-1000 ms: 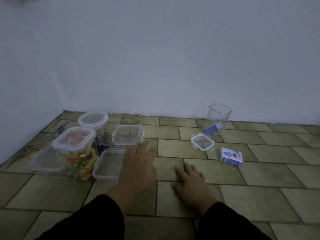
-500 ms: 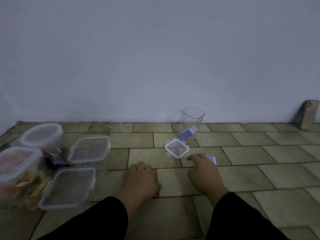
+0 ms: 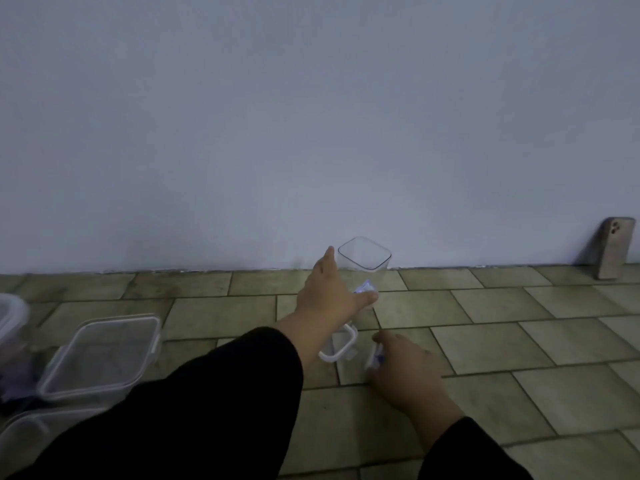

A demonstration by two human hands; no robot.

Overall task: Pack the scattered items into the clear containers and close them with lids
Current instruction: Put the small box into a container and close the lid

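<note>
A tall clear square container (image 3: 365, 259) stands open-topped by the wall, with a small blue-and-white box (image 3: 363, 288) inside it. My left hand (image 3: 327, 296) reaches to its left side, index finger straight up beside the wall of the container and thumb across its lower front. The container's small white-rimmed square lid (image 3: 343, 351) lies on the floor, partly under my left forearm. My right hand (image 3: 405, 374) lies low on the tiles to the right of the lid, fingers curled over a second blue-and-white box (image 3: 375, 358), of which only an edge shows.
At the left a rectangular clear container (image 3: 104, 355) sits with its lid on, another clear lid (image 3: 20, 431) in front of it and a round tub (image 3: 10, 315) at the frame edge. A phone (image 3: 616, 249) leans on the wall far right. The floor is tiled.
The view swung to the right. My left hand rose off the floor and stretched forward to the tall container. My right hand curled over the small box beside the lid.
</note>
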